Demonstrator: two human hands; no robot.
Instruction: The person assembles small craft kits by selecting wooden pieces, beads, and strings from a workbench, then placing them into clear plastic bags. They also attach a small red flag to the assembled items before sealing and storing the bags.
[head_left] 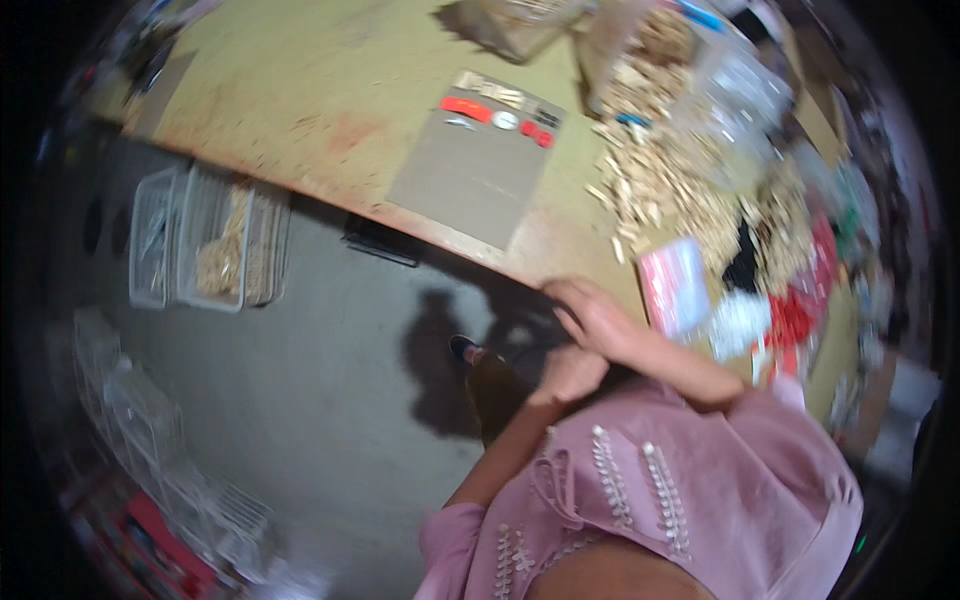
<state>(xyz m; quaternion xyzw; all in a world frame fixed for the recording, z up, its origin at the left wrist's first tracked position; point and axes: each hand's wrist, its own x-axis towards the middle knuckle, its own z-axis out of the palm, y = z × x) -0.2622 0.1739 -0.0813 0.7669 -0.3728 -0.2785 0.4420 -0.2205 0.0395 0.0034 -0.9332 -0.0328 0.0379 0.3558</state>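
My right hand (598, 318) is at the front edge of the yellow table (330, 90), with its thumb apart from the loosely bent fingers and nothing visible in it. Just below and touching or nearly touching its wrist is my left hand (574, 374); its fingers are turned away and blurred. Ahead of the hands, a grey board (465, 185) lies on the table. Along its far end sit pale wooden pieces (488, 90), a red strip (466, 108), a white round piece (505, 120), red pieces (537, 134) and small dark pieces.
Loose wooden pieces (665, 190) spill from plastic bags (735, 105) at the right. Beside them lie a pink-and-white packet (674, 287) and red pieces (788, 320). Clear plastic bins (215, 240) stand left below the table; white wire racks (150, 420) line the lower left.
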